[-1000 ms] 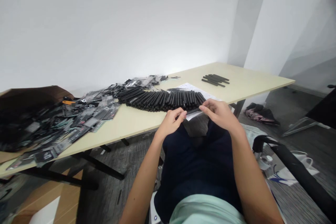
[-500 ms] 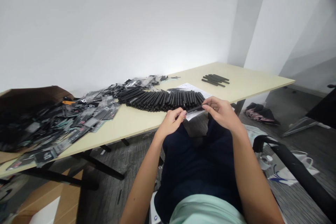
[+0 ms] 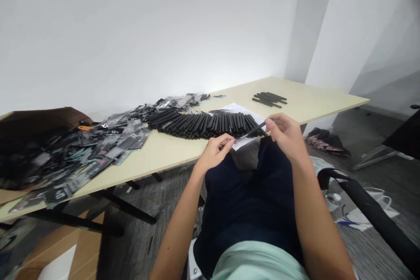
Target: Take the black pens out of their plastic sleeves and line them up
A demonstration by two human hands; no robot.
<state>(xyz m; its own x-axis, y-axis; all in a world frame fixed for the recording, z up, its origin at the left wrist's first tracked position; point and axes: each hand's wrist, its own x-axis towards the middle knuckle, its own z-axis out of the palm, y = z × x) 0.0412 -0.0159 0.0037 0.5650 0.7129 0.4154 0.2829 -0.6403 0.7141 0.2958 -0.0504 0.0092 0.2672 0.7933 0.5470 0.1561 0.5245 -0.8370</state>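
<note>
1. Far to the left of the left hand, a brown box (image 3: 39, 119) sits at the end of the pale surface (image 3: 170, 157), its dark contents hard to make out.
2. Nearer the left hand, a wide heap of flat black-and-silver packets (image 3: 88, 153) spreads across the surface, with a small orange handle (image 3: 85, 128) lying among them.
3. Just beyond the left hand, a long curved row of black rods (image 3: 200, 124) lies side by side, its right end reaching between the hands and overlapping a white printed sheet (image 3: 244, 111).
4. The left hand (image 3: 215, 151) is curled, with thumb and fingers closed on the lower end of a single black rod (image 3: 251, 133), just above the person's dark trousers (image 3: 249, 210).
5. That rod is held in the air between the hands, tilted upward to the right, over the edge of the white sheet.
6. The right hand (image 3: 285, 133) pinches the rod's upper end between thumb and fingertips, its other fingers loosely bent.
7. Well beyond the right hand, a small group of black rods (image 3: 267, 99) lies apart near the far edge of the surface.
8. Further right of the right hand, a bundle of clothing (image 3: 326, 142) lies on the floor, beside a black chair armrest (image 3: 367, 205).
</note>
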